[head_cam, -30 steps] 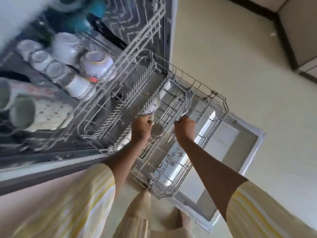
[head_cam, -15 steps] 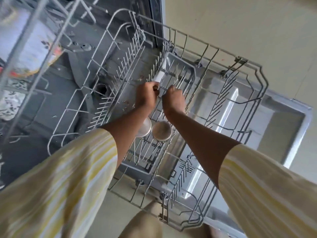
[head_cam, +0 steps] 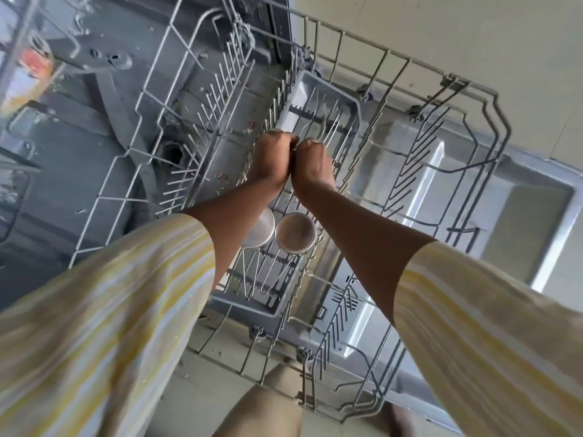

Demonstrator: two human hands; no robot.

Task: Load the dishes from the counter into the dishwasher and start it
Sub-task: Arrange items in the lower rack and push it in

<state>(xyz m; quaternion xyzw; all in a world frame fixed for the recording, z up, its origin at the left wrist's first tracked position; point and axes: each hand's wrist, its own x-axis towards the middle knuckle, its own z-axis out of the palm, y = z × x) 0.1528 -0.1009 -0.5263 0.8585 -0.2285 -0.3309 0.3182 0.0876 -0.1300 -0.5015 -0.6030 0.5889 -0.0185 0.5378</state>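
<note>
Seating forks (head_cam: 326, 127) in the grey cutlery basket (head_cam: 355, 104), centre of frame, tines toward the top edge. The right hand (head_cam: 312, 167) has its fingers curled round the fork handle ends, as far as shows. The left hand (head_cam: 271, 159) is fisted against it; I cannot tell what it holds. Lower in the same basket are two small metal strainers (head_cam: 296, 232), wire handles pointing down-frame. The basket sits in the pulled-out lower rack (head_cam: 410, 60), over the open door (head_cam: 542, 197) at right. Likely step: cutlery loading. Next move calls for letting go and fetching more from the counter.
</note>
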